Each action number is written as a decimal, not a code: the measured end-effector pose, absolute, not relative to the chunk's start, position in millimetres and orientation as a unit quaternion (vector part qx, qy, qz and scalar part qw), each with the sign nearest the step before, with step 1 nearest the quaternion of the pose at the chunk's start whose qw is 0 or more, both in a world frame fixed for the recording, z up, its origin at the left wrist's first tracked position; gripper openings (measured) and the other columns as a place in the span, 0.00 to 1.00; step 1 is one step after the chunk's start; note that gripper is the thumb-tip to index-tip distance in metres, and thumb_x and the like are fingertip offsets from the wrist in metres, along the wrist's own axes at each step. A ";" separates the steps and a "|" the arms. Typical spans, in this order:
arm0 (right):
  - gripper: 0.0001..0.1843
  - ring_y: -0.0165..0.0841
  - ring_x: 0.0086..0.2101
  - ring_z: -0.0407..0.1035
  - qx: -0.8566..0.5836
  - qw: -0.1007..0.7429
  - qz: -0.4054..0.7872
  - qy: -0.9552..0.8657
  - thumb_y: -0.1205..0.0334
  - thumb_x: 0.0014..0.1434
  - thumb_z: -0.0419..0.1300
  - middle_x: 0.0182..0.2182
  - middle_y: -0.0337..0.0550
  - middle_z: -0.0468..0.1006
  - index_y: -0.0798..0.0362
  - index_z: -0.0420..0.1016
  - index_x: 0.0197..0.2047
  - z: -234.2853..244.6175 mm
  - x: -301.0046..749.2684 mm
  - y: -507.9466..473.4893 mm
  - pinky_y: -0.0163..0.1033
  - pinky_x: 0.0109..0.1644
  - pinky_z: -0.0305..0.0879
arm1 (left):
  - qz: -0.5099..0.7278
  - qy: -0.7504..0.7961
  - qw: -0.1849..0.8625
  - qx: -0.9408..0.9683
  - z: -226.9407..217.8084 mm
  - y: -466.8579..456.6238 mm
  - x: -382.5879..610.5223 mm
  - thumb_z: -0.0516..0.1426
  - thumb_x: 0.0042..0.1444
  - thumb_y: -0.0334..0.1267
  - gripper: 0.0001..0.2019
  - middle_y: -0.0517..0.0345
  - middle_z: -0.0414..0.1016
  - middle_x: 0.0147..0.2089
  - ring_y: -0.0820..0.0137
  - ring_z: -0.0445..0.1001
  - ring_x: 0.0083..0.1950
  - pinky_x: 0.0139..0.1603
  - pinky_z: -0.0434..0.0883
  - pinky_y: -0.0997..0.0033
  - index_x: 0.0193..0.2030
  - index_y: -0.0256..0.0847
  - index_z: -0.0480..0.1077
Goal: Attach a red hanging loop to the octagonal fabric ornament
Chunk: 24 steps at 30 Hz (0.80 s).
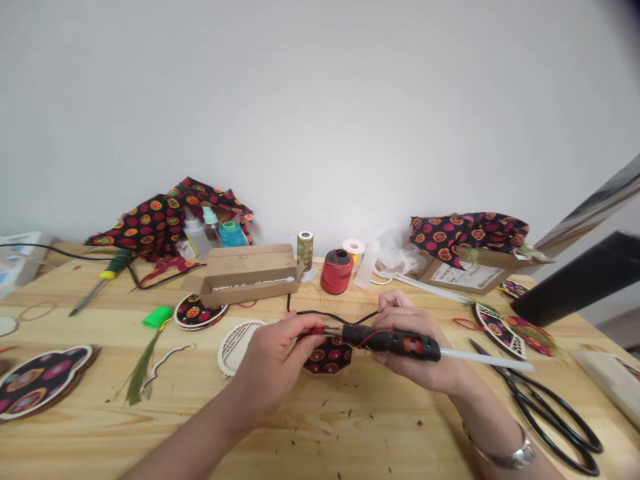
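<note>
My right hand is wrapped round a black glue gun, held level with its nozzle to the left. A white glue stick juts from the gun's back end. My left hand is closed in a pinch on a small red piece right at the nozzle; its exact kind is unclear. Beneath the nozzle is a patterned fabric-covered octagon, partly hidden by my left fingers. A pale round wooden frame lies beside my left hand. The gun's black cord runs behind both hands.
Large black scissors lie at the right. A cardboard box, red thread spool and gold thread spool stand behind my hands. Leftward are a screwdriver, green tassel and fabric-covered piece. Dark specks dot the tabletop.
</note>
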State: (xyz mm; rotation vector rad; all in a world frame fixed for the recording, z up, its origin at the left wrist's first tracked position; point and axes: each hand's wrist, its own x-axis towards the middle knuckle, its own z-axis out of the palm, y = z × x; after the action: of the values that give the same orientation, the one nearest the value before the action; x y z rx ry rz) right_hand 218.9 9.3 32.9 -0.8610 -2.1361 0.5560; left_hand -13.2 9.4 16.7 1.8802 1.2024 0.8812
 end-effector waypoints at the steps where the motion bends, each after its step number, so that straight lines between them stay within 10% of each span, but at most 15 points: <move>1: 0.04 0.36 0.31 0.62 -0.337 0.378 0.218 -0.834 0.62 0.51 0.60 0.23 0.40 0.73 0.49 0.73 0.33 33.0 218.8 9.4 0.49 0.45 0.60 | 0.341 0.469 0.361 0.730 16.5 9.5 -13.3 0.52 0.58 0.36 0.09 0.63 0.79 0.35 0.70 0.76 0.34 0.36 0.72 0.73 0.40 0.46 0.74; 24: 0.04 0.36 0.33 0.61 -0.332 0.387 0.235 -0.828 0.63 0.50 0.61 0.24 0.41 0.74 0.50 0.74 0.32 30.8 221.4 9.2 0.48 0.45 0.59 | 0.364 0.465 0.329 0.737 16.0 11.0 -13.6 0.54 0.56 0.34 0.08 0.66 0.79 0.33 0.74 0.75 0.32 0.33 0.70 0.78 0.38 0.47 0.74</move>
State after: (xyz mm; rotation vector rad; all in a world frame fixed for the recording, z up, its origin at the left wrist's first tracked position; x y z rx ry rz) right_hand 221.4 9.2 30.8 -0.8452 -2.1066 0.5972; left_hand -13.6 11.0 16.0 1.9277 1.2180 0.9515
